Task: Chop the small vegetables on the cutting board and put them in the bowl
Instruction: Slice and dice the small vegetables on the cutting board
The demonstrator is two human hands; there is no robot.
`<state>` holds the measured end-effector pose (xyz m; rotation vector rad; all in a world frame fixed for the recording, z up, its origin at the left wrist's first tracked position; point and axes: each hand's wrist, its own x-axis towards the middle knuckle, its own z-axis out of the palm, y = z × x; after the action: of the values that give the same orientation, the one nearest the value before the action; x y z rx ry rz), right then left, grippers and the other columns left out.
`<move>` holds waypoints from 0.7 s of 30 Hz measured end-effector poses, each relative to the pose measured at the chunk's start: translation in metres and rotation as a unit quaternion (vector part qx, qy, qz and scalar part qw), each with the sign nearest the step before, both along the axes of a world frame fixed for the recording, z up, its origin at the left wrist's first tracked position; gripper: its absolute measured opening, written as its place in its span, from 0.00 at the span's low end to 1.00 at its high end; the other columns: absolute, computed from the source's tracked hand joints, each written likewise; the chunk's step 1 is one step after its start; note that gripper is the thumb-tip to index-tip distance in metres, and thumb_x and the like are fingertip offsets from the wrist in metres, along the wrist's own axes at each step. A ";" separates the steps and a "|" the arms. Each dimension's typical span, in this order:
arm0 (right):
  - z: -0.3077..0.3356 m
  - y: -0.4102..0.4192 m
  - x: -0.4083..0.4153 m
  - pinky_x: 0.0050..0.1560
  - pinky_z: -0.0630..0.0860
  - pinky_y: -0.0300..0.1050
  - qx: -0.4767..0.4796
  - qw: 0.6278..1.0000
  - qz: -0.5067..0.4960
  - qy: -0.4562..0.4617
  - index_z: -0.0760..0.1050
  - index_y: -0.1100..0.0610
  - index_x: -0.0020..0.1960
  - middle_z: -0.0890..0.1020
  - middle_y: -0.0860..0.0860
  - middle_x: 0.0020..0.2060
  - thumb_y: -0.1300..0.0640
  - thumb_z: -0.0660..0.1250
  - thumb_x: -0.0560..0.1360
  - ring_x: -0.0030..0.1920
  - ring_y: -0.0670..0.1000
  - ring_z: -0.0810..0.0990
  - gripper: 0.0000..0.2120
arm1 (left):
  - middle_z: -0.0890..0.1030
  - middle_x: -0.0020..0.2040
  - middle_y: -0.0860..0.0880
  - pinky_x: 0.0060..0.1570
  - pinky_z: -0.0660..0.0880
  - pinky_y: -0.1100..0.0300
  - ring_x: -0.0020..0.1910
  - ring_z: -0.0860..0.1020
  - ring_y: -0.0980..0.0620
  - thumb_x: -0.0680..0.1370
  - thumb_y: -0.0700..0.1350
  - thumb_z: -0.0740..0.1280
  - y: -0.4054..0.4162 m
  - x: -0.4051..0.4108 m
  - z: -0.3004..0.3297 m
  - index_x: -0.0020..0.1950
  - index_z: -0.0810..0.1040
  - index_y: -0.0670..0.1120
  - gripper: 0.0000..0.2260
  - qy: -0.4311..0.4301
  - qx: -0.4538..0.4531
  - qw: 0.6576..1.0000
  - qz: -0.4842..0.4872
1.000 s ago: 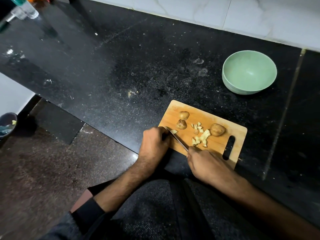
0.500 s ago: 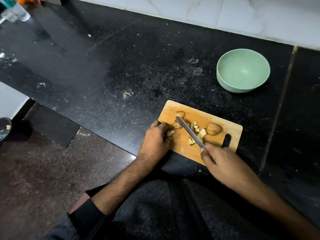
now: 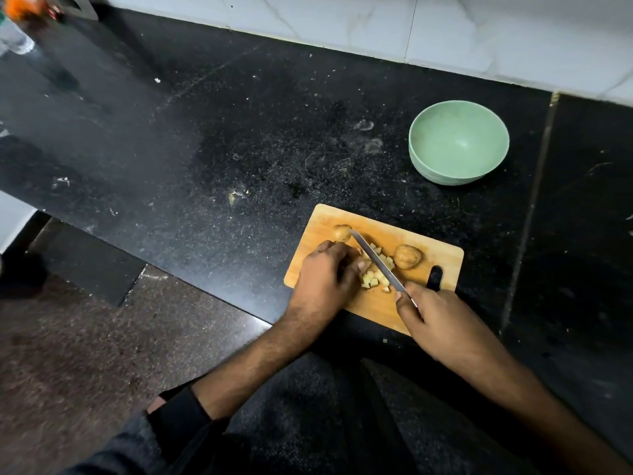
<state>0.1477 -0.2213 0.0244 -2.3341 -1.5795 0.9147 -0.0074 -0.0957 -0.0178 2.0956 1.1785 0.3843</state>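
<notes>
Knife (image 3: 375, 260) lies slanted across the middle of the wooden cutting board (image 3: 442, 257), its tip at a small whole vegetable (image 3: 341, 232) near the board's far left corner. The right hand (image 3: 433, 318) is wrapped around the knife handle at the near edge of the board, and it covers the handle fully. The left hand (image 3: 323, 281) rests on the left side of the board with fingers bent down, their tips just beside the blade; whether they pinch a piece under them cannot be told, because the hand hides that place. Pale chopped pieces (image 3: 371, 279) lie on both sides of the blade, in the centre of the board. A second whole vegetable (image 3: 407, 257) sits to the right of the blade, apart from it, close to the dark handle slot (image 3: 435, 277) of the board. The green bowl (image 3: 459, 142) stands on the black countertop (image 3: 205, 149) beyond the board's far right corner, well apart from it, and nothing is seen inside. The countertop carries crumbs and stains to the left of the board. A blurred bottle (image 3: 15, 39) stands far beyond the board, at the left end of the countertop.
</notes>
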 end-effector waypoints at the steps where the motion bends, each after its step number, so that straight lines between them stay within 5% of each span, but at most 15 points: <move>1: -0.001 0.001 -0.001 0.26 0.60 0.37 -0.002 1.000 -0.001 -0.003 0.74 0.51 0.48 0.74 0.48 0.28 0.46 0.55 0.83 0.28 0.44 0.73 0.13 | 0.78 0.49 0.51 0.47 0.76 0.59 0.45 0.78 0.52 0.78 0.50 0.70 0.003 -0.004 -0.001 0.55 0.81 0.47 0.10 0.005 0.010 1.000 0.016; 4: -0.002 0.005 -0.003 0.28 0.64 0.40 -0.003 1.000 0.000 -0.007 0.73 0.50 0.49 0.74 0.47 0.29 0.46 0.55 0.83 0.29 0.43 0.72 0.11 | 0.75 0.54 0.50 0.48 0.78 0.51 0.47 0.79 0.49 0.77 0.49 0.70 0.015 -0.009 -0.003 0.56 0.78 0.48 0.10 0.037 0.024 0.998 0.054; 12: -0.005 0.012 -0.008 0.36 0.73 0.47 0.001 1.000 0.017 -0.001 0.72 0.49 0.50 0.74 0.46 0.30 0.45 0.55 0.83 0.33 0.49 0.76 0.11 | 0.73 0.51 0.49 0.47 0.79 0.48 0.44 0.78 0.48 0.75 0.52 0.70 0.022 -0.005 0.000 0.50 0.77 0.45 0.11 0.094 0.007 0.994 0.063; 21: -0.009 0.014 -0.023 0.39 0.68 0.46 -0.006 0.998 0.062 -0.005 0.70 0.48 0.49 0.77 0.46 0.35 0.45 0.53 0.83 0.36 0.47 0.75 0.10 | 0.78 0.45 0.53 0.44 0.78 0.51 0.44 0.78 0.52 0.73 0.51 0.74 0.019 -0.039 -0.007 0.47 0.73 0.51 0.11 0.060 0.020 0.994 0.084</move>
<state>0.1245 -0.2071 0.0154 -2.2727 -1.7434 0.9417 -0.0461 -0.0763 -0.0251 2.0844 1.4345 0.3663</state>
